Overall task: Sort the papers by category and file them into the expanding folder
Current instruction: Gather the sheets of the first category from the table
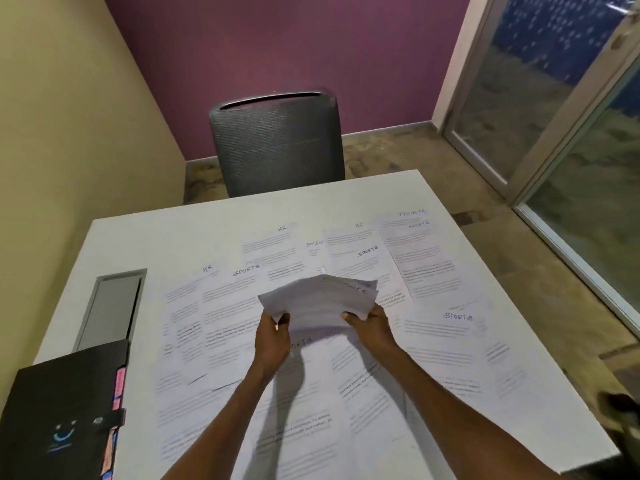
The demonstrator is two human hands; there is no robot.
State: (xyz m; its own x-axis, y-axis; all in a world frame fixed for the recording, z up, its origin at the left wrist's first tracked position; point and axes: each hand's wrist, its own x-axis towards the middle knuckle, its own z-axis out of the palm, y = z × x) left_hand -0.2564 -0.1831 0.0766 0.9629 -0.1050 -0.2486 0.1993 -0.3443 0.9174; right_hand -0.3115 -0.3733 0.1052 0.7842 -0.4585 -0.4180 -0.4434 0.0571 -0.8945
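Observation:
A small stack of white papers (320, 301) is held up above the table's middle. My left hand (273, 336) grips its lower left edge and my right hand (370, 325) grips its lower right edge; part of a handwritten heading shows on the top sheet. Several more printed sheets (433, 265) headed HR, SPORTS, FINANCE and ADMIN lie spread flat over the white table (138, 237). The black expanding folder (62, 410), closed, with pink tabs along its right side, lies at the table's near left corner.
A grey mesh chair (277, 143) stands at the table's far side. A grey cable hatch (110, 306) is set into the table at the left. Glass door panels (554, 116) are on the right, a beige wall on the left.

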